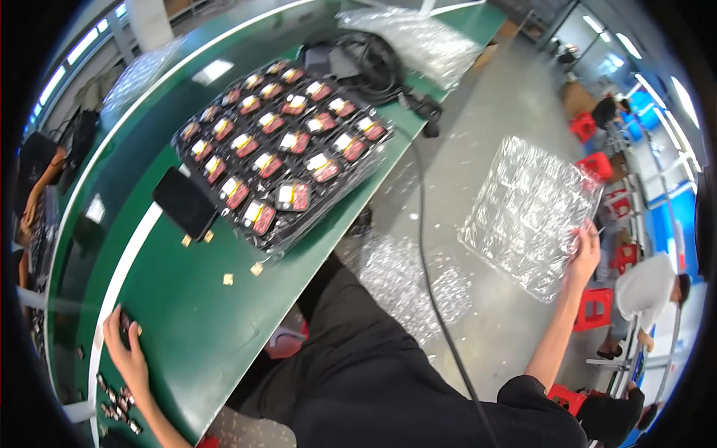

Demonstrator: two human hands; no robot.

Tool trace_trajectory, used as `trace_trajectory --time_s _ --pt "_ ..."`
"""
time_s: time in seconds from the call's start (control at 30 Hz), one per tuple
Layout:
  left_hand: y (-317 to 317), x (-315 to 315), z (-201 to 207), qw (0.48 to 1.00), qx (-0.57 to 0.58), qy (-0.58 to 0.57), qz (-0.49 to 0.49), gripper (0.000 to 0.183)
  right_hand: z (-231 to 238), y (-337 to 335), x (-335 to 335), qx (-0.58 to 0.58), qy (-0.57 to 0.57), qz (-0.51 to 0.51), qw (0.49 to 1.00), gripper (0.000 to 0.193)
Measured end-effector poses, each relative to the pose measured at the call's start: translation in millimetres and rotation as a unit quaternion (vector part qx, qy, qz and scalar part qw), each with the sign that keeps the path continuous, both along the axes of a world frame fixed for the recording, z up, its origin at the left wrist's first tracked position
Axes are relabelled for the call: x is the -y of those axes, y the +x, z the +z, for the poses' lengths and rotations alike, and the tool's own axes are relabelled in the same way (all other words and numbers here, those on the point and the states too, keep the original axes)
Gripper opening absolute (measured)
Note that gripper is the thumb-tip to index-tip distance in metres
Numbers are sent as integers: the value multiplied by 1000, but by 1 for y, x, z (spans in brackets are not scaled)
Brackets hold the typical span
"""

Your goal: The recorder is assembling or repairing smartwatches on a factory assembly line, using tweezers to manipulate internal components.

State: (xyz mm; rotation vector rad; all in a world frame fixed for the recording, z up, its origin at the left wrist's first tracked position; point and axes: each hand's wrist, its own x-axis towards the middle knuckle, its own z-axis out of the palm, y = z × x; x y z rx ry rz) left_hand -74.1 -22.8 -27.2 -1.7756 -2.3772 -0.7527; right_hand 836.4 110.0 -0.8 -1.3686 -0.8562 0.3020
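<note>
My right hand [586, 255] grips the edge of a clear plastic blister tray [532, 216], held up over the floor beside the table. On the green table, my left hand [128, 357] rests low at the left, its thumb and fingers around a small dark part [126, 322] too small to name. Close by lies a loose cluster of small dark and silvery parts [117, 407]. Farther up stands a stack of trays [299, 224] filled with rows of small red, white and yellow labelled pieces. Beside the stack lies a black phone-like slab [184, 203].
Coiled black cables [373, 63] and clear plastic sheeting [418, 41] lie at the table's far end. A black cable [427, 261] hangs across the view. More clear plastic [407, 287] is on the floor. Red stools [594, 308] and seated people are at the right; another person is at the left.
</note>
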Motion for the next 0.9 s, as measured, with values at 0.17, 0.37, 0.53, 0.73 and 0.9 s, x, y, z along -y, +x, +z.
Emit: trace_trajectory --time_s 0.17,0.37,0.53,0.73,0.9 --pt "2 12 -5 999 22 28 -4 43 153 -9 -40 9 107 161 981 43" --pt "30 1 13 998 37 39 13 42 191 -165 -173 73 44 309 947 46" --pt "32 -1 11 997 58 48 15 42 148 -307 -273 85 -107 535 834 44" --pt "33 1 11 997 57 50 33 42 157 -361 -329 113 -51 497 859 27" --pt "35 3 21 996 67 52 36 42 283 -324 -291 163 59 416 892 54"
